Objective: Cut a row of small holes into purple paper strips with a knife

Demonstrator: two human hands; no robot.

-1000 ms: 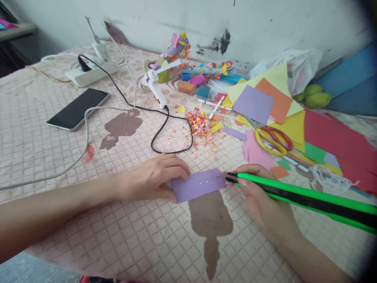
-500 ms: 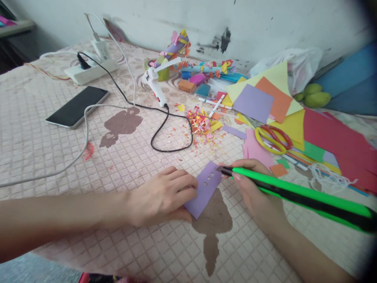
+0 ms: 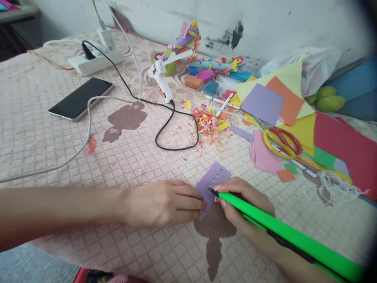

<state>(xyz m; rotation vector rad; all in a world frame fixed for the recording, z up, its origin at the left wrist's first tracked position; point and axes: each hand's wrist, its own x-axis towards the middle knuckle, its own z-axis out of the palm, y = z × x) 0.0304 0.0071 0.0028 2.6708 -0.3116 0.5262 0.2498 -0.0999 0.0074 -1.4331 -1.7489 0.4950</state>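
Observation:
A small purple paper piece point(image 3: 216, 173) with a row of small holes lies on the patterned cloth. My left hand point(image 3: 167, 202) presses on its lower left side, fingers together. In my right hand point(image 3: 247, 200) is a green and black craft knife point(image 3: 265, 220), gripped near its front. The blade tip touches the paper just below the row of holes, at its nearer end. The left thumb is hidden.
Beyond my hands lie paper scraps point(image 3: 207, 122), a white glue gun point(image 3: 161, 82) and its looped black cable. Scissors point(image 3: 282, 142) and coloured sheets point(image 3: 263, 104) lie to the right. A phone point(image 3: 81, 98) and power strip point(image 3: 96, 61) are at the left.
The knife tip has moved from the paper's upper right edge down to below the holes. The paper has turned slightly under my left hand. The view has shifted a little.

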